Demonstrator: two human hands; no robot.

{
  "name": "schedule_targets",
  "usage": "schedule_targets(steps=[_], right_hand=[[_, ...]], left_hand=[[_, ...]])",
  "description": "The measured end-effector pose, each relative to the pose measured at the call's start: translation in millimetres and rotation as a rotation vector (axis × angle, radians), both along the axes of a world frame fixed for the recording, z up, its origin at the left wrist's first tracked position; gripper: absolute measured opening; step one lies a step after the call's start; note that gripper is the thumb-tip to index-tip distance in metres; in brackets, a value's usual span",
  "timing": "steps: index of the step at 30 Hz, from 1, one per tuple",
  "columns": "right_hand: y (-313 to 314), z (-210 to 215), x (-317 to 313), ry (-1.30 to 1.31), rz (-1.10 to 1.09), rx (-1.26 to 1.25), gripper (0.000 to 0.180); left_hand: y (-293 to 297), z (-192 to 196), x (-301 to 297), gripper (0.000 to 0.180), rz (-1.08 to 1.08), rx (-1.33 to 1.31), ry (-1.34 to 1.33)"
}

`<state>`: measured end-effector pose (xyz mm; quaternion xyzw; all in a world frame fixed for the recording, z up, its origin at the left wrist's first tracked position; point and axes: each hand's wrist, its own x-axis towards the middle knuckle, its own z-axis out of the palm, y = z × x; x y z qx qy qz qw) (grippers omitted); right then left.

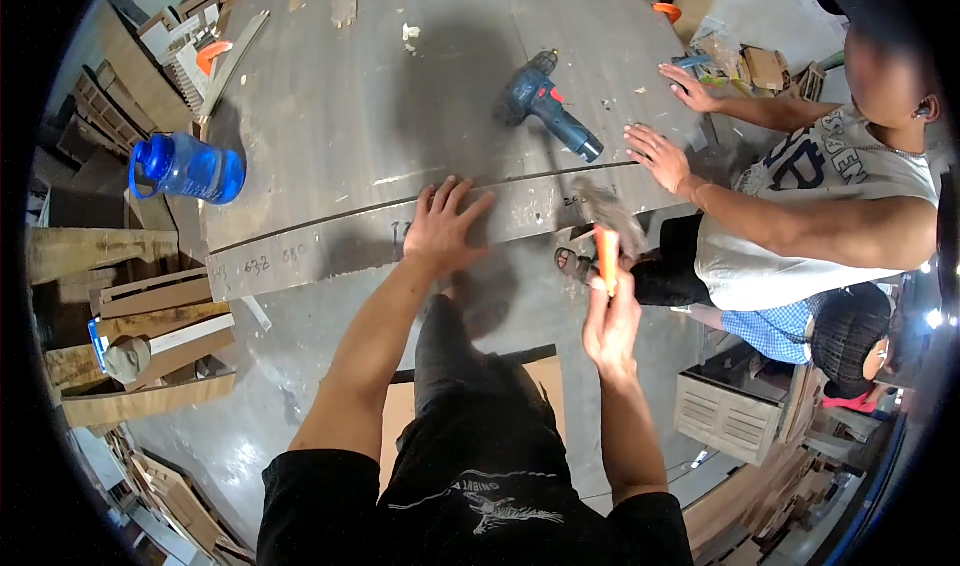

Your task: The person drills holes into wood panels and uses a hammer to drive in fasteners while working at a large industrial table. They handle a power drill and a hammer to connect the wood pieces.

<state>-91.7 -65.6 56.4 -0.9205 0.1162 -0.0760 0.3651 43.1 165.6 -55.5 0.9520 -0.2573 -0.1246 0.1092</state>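
Note:
My left hand [441, 228] lies flat, fingers spread, on a narrow grey board strip [330, 246] along the front edge of a large grey panel [380, 96]. My right hand [611, 318] grips the orange handle of a hammer [607, 228]; its head is blurred beside the strip's edge. At the right, a person in a white sleeveless shirt presses one hand [658, 156] on the strip's far end and the other hand [689, 87] on the panel.
A blue cordless drill [548, 103] lies on the panel. A blue water jug [187, 168] rests at its left edge. Wood offcuts and boards [140, 336] pile up at left. A second person in a dark cap [848, 334] crouches at right. Cardboard [545, 376] lies on the floor.

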Motion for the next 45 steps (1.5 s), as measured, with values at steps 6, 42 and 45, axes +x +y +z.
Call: schedule_targets(steps=[6, 42, 45], right_hand=[[-24, -79, -30, -0.026, 0.067, -0.119, 0.022], [-3, -18, 1, 0.272, -0.128, 0.022, 0.026], [0, 23, 1, -0.009, -0.093, 0.083, 0.031]], left_hand=[[-9, 10, 3, 0.088, -0.028, -0.011, -0.016], [-3, 0, -10, 0.089, -0.028, 0.012, 0.014], [-2, 6, -1, 0.09, -0.018, -0.003, -0.01]])
